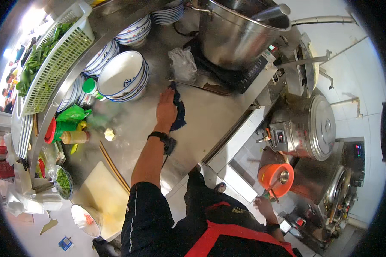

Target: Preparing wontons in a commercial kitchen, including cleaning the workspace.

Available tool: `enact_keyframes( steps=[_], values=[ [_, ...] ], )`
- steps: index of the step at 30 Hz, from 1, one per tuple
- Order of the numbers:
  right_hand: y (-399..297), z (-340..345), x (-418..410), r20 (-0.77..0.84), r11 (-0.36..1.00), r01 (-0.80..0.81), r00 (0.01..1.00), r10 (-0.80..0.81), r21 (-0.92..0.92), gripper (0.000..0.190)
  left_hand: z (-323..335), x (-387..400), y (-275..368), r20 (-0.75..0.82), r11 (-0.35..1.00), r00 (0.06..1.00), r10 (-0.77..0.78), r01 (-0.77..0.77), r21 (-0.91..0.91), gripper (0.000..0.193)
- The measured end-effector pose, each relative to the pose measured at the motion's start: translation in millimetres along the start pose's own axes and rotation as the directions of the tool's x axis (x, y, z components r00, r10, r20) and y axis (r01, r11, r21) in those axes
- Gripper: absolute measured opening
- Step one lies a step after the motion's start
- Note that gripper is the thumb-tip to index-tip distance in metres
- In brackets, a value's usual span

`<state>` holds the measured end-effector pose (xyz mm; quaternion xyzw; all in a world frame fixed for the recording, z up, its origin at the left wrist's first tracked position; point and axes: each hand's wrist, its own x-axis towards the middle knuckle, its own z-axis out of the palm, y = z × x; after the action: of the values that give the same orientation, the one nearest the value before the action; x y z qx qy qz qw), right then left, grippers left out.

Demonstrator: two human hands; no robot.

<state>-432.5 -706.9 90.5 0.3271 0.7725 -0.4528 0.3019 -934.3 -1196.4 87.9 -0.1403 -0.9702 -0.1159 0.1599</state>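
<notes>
My left hand [166, 107] lies flat on a dark blue cloth [180, 112] on the steel worktop [135, 122], its fingers pointing toward the back. Part of the cloth shows along the hand's right side. Beyond the fingertips lies a clear plastic bag [183, 64], and stacked bowls [124, 77] stand to the left. Away from the worktop, at the lower right, my right hand [264, 205] hangs low beside an orange bucket [263, 173]. A metal ladle [273, 186] slants from the bucket's opening toward that hand. Whether the fingers hold its handle is too small to tell.
A large steel pot [241, 38] stands on an induction cooker [251, 74]. Wooden chopsticks [111, 163] lie by a cutting board [99, 196]. A basket of greens [58, 57] sits on the raised shelf at left. A lidded steel pot [321, 128] stands at right, beyond the worktop's edge.
</notes>
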Motion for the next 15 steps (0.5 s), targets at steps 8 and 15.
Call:
enact_keyframes(
  steps=[8, 15],
  values=[
    [-250, 111, 89, 0.162, 0.791, 0.130, 0.947, -0.277, 0.598, 0.042, -33, -46, 39, -0.138, 0.861, 0.962, -0.235, 0.140, -0.489, 0.034],
    [-247, 151, 121, 0.349, 0.821, 0.030, 0.896, -0.275, 0.571, 0.044, -179, -104, 10, 0.160, -0.057, 0.771, -0.617, 0.159, -0.986, 0.034]
  ],
)
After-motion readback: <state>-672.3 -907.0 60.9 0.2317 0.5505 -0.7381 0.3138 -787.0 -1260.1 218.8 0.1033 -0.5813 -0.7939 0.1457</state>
